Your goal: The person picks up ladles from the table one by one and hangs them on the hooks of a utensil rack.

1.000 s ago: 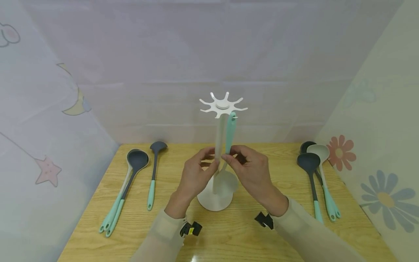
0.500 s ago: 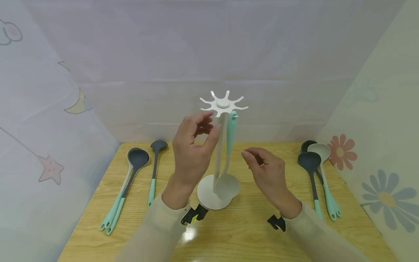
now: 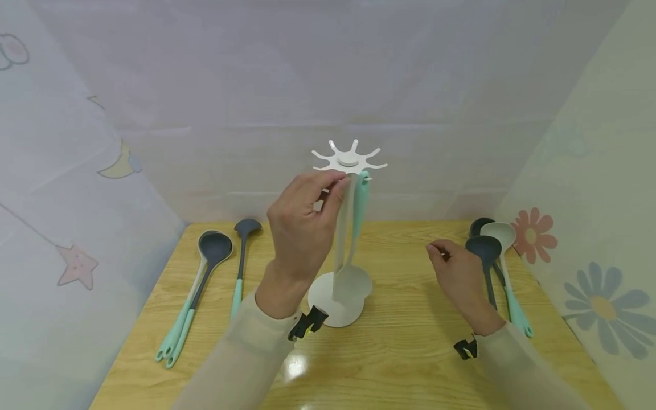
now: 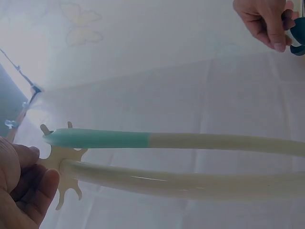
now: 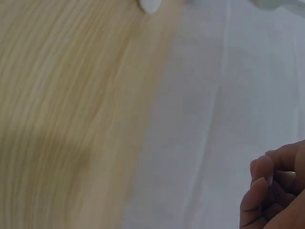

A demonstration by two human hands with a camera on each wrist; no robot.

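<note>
A white utensil stand (image 3: 347,159) with radiating hook arms stands mid-table on a round base. From one of its arms hangs a pale ladle (image 3: 361,199) with a mint-green handle, its bowl low over the base. My left hand (image 3: 302,233) pinches a front arm of the stand between thumb and fingers, left of the hung handle; the left wrist view shows that arm (image 4: 44,162) running in between them. Off to the right, my right hand (image 3: 458,273) holds nothing, fingers loosely bent, overlapping the dark ladle (image 3: 484,249) in the head view.
On the right, a cream ladle (image 3: 499,232) and another dark utensil (image 3: 479,225) lie beside the dark ladle. A dark ladle (image 3: 215,246) rests over paler ones at left, near a separate dark utensil (image 3: 248,226). Patterned cloth walls (image 3: 287,85) surround the wooden table (image 3: 405,364).
Both hands left the stand's post and the hung ladle's handle. My left hand rose and took hold of a stand arm; my right hand moved right toward the utensils there.
</note>
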